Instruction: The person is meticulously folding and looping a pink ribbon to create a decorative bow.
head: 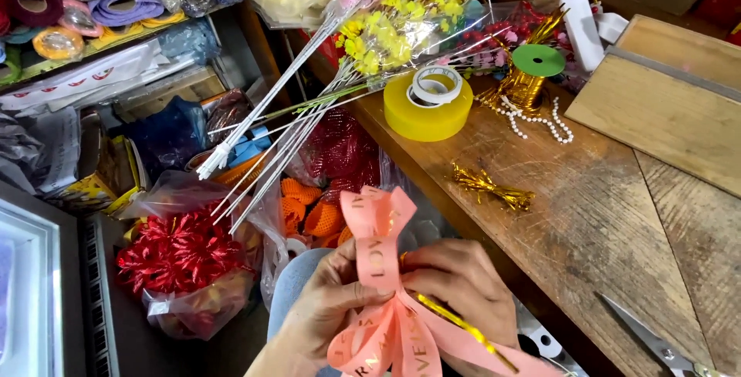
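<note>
Both hands hold a pink ribbon bow (386, 226) with gold lettering at the bottom centre of the head view. My left hand (328, 307) pinches the bow's middle from the left. On the right, my right hand (463, 284) grips the same knot, and a thin gold twist tie (463, 327) runs out below its fingers. Loops of the ribbon stand up above the hands and hang below them.
A wooden workbench (587, 215) holds a yellow tape roll (428, 107), gold twist ties (490, 185), a gold ribbon spool with a green cap (536, 64), a pearl string (540, 118) and scissors (656, 342). Artificial flowers on white stems (386, 30) lean left. A bag of red bows (181, 257) sits below.
</note>
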